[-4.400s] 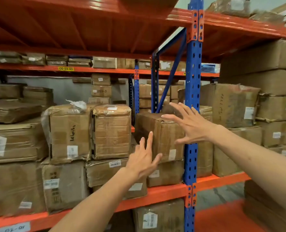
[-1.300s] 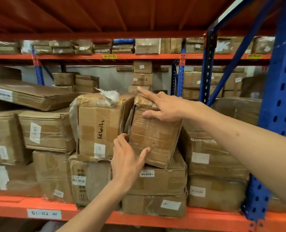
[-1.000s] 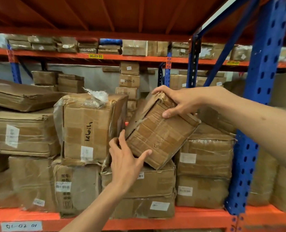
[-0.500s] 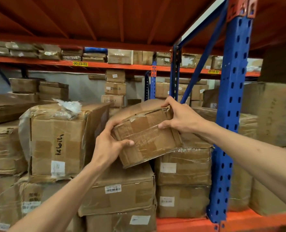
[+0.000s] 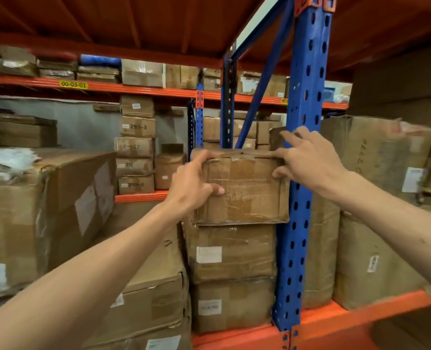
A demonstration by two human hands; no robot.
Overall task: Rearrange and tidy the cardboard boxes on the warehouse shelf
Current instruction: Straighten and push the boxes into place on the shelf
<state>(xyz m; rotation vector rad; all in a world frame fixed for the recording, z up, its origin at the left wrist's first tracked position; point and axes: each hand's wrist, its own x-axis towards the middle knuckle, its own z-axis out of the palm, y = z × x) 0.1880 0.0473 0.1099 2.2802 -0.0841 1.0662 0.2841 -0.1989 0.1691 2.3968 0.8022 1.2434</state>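
Forearms reach in from the bottom corners of the view toward a small taped cardboard box (image 5: 244,190) that sits level on top of a stack. The left hand (image 5: 194,186) grips the box's upper left corner, fingers curled over the top edge and thumb pressed on the front face. The right hand (image 5: 307,157) holds the upper right corner more loosely: thumb on the front face, fingers partly spread, some over the top edge, the index finger lifted toward the blue upright post (image 5: 300,223). The box rests on a labelled box (image 5: 230,252), which lies on a bottom box (image 5: 232,305) at the front edge of the orange shelf beam (image 5: 335,322); all three stand just left of the post, the top one's right edge crossing in front of it. Left of the stack lies a lower long box (image 5: 153,286), and farther left a large box (image 5: 45,215) with handwriting on its front and crumpled plastic on top. Right of the post stands a tall wrapped box (image 5: 376,261) on the same shelf. Farther back, a column of small boxes (image 5: 136,145) marked 255-3 rises on the rear rack, and above it a rear beam (image 5: 133,88) bears a yellow tag 00-03-01 with flat parcels along its top
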